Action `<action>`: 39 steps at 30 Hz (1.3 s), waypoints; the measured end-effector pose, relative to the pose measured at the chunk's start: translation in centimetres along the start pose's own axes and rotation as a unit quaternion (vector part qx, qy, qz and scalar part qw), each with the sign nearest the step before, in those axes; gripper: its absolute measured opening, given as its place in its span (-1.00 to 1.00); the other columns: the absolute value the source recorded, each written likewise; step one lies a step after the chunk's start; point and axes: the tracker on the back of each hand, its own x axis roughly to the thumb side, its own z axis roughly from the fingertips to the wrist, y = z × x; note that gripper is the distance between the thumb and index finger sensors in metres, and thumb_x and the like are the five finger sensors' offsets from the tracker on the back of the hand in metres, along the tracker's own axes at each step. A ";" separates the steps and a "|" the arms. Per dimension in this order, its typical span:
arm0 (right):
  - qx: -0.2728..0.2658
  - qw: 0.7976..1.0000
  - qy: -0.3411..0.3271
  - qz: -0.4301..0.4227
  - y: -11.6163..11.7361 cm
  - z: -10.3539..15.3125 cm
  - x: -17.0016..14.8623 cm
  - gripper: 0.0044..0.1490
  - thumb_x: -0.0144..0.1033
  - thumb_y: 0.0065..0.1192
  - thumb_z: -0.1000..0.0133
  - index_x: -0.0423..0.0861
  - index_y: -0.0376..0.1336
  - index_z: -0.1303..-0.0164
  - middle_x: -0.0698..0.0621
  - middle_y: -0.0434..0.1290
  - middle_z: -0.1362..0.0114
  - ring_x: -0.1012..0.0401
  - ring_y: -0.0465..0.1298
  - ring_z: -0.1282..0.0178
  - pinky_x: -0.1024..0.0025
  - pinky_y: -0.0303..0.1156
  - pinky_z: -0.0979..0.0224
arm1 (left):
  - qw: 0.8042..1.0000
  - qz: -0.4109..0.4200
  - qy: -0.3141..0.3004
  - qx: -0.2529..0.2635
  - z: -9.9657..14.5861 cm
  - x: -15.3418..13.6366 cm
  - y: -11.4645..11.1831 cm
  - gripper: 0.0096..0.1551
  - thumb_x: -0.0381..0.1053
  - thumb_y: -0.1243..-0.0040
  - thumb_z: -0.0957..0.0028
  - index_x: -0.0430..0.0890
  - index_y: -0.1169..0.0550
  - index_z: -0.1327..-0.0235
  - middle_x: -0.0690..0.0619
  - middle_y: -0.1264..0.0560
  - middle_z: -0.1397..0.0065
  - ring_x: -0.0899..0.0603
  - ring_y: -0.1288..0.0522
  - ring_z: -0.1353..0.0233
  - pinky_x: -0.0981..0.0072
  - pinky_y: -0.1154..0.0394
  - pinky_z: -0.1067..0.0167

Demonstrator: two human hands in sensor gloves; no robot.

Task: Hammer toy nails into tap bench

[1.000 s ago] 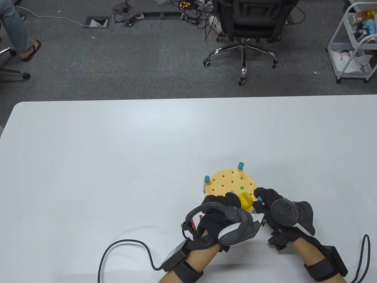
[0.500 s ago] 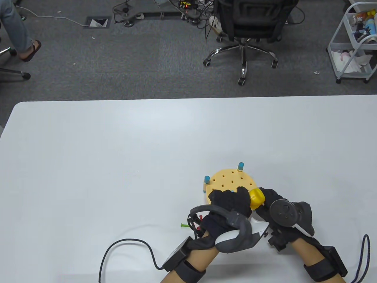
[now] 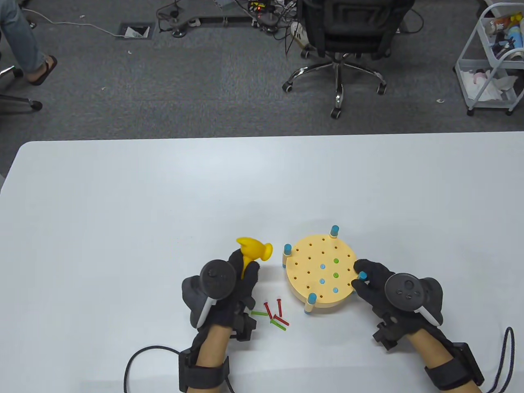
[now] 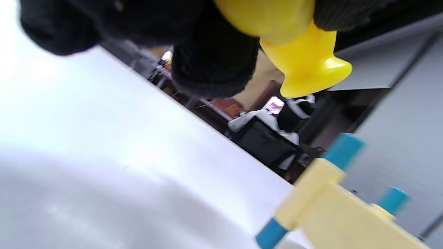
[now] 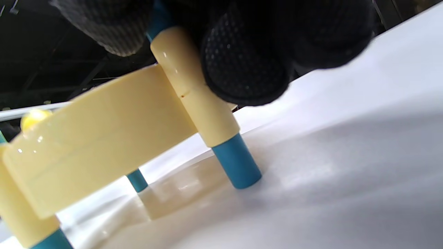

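Note:
The round cream tap bench (image 3: pixel 317 254) stands on blue-tipped legs at the table's front right of centre, with several blue and green nails (image 3: pixel 336 260) sunk in its holes. My left hand (image 3: pixel 241 272) grips the handle of the yellow toy hammer (image 3: pixel 256 249), held left of the bench; the hammer head (image 4: pixel 306 65) shows in the left wrist view beside the bench (image 4: pixel 339 211). My right hand (image 3: pixel 366 278) pinches the bench's right leg post (image 5: pixel 193 93) with curled fingers (image 5: pixel 245 69).
Several loose red and green nails (image 3: pixel 273 313) lie on the white table (image 3: pixel 123 225) between my hands. Beyond the far edge are an office chair (image 3: pixel 348 37), a white cart (image 3: pixel 493 61) and a person's leg (image 3: pixel 24 45).
My left hand has swung the hammer off the bench to the left and turned over, uncovering the bench top and the loose nails. My right hand still holds the bench leg.

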 end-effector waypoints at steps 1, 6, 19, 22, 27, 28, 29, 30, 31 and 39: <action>-0.002 1.000 0.004 -0.008 -0.2 0.0 -0.2 -0.11 0.15 0.03 0.02 -0.12 0.14 -0.45 -0.18 0.45 -0.29 0.19 0.63 0.17 0.33 0.58 0.06 | 1.000 0.004 0.003 -0.003 -0.1 -0.1 -0.1 -0.21 0.29 -0.02 0.15 -0.15 -0.46 -0.25 -0.13 -0.70 0.27 -0.03 -0.56 0.47 -0.02 -0.52 0.20; -0.062 0.996 0.015 -0.065 -3.4 0.5 -0.9 -0.04 0.22 -0.01 0.03 -0.13 0.12 -0.48 -0.20 0.41 -0.34 0.17 0.62 0.12 0.31 0.57 0.03 | 0.994 0.024 -0.092 0.050 1.7 3.3 0.8 -0.20 0.31 0.01 0.15 -0.14 -0.44 -0.26 -0.10 -0.70 0.25 -0.02 -0.57 0.45 0.00 -0.53 0.19; -0.214 0.962 -0.108 -0.129 -7.7 4.7 4.0 -0.40 -0.03 -0.01 -0.08 0.01 0.30 -0.27 -0.08 0.50 -0.22 0.22 0.63 0.11 0.34 0.58 0.01 | 0.944 -0.056 -0.283 0.159 7.6 21.4 -5.4 -0.21 0.26 0.12 0.05 -0.11 -0.28 -0.40 -0.15 -0.61 0.04 -0.06 -0.55 0.27 -0.07 -0.47 0.06; -0.205 0.957 -0.099 -0.182 -7.7 4.5 3.3 -0.35 -0.05 -0.04 -0.09 -0.06 0.26 -0.34 -0.10 0.47 -0.26 0.19 0.63 0.05 0.31 0.57 -0.04 | 0.943 -0.077 -0.286 0.150 8.0 23.3 -8.2 -0.21 0.21 0.18 0.02 -0.11 -0.19 -0.46 -0.20 -0.53 -0.08 -0.10 -0.50 0.16 -0.09 -0.42 0.02; -0.195 0.940 -0.024 -0.280 -8.3 3.7 0.3 -0.29 -0.03 -0.04 -0.09 -0.15 0.25 -0.37 -0.14 0.46 -0.28 0.17 0.64 0.01 0.29 0.57 -0.06 | 0.939 -0.070 -0.325 0.082 8.5 24.8 -10.5 -0.22 0.12 0.16 -0.03 0.00 -0.01 -0.54 -0.27 -0.34 -0.40 -0.20 -0.43 -0.08 -0.06 -0.36 -0.09; -0.181 0.932 -0.022 -0.312 -8.2 3.5 -0.2 -0.26 0.02 -0.04 -0.07 -0.15 0.25 -0.37 -0.14 0.46 -0.29 0.14 0.63 0.00 0.26 0.56 -0.09 | 0.935 -0.061 -0.346 0.050 8.7 24.9 -10.9 -0.21 0.12 0.15 -0.02 -0.03 0.00 -0.53 -0.25 -0.33 -0.43 -0.21 -0.42 -0.12 -0.02 -0.37 -0.09; -0.170 0.927 -0.028 -0.334 -8.1 3.3 -0.5 -0.23 0.04 -0.04 -0.05 -0.15 0.24 -0.37 -0.15 0.45 -0.30 0.10 0.62 -0.02 0.22 0.54 -0.12 | 0.935 -0.057 -0.348 0.029 8.7 24.8 -11.1 -0.18 0.11 0.14 -0.02 -0.04 0.04 -0.52 -0.25 -0.30 -0.48 -0.22 -0.41 -0.14 -0.03 -0.37 -0.10; -0.159 0.923 -0.032 -0.348 -8.0 3.1 -0.7 -0.20 0.07 -0.02 -0.04 -0.15 0.23 -0.39 -0.15 0.43 -0.33 0.07 0.59 -0.09 0.17 0.51 -0.18 | 0.934 -0.058 -0.353 0.012 8.7 24.8 -11.0 -0.17 0.11 0.13 -0.01 -0.04 0.07 -0.51 -0.26 -0.28 -0.51 -0.23 -0.40 -0.17 -0.03 -0.35 -0.13; -0.143 0.924 -0.037 -0.353 -7.8 2.8 -0.9 -0.16 0.11 0.03 -0.01 -0.13 0.20 -0.41 -0.14 0.40 -0.36 0.05 0.56 -0.17 0.14 0.48 -0.23 | 0.926 -0.064 -0.373 -0.016 8.6 24.8 -10.9 -0.18 0.12 0.12 -0.01 0.00 0.08 -0.49 -0.29 -0.25 -0.53 -0.24 -0.38 -0.21 -0.03 -0.34 -0.14; -0.163 0.923 -0.036 -0.347 -8.4 2.7 -1.4 -0.21 0.13 0.02 -0.02 -0.07 0.20 -0.37 -0.10 0.40 -0.38 0.05 0.54 -0.25 0.09 0.45 -0.32 | 0.926 -0.104 -0.361 0.025 7.6 20.8 -2.5 -0.23 0.22 0.03 0.05 0.00 -0.34 -0.49 -0.25 -0.47 -0.45 -0.28 -0.49 -0.23 -0.11 -0.42 -0.12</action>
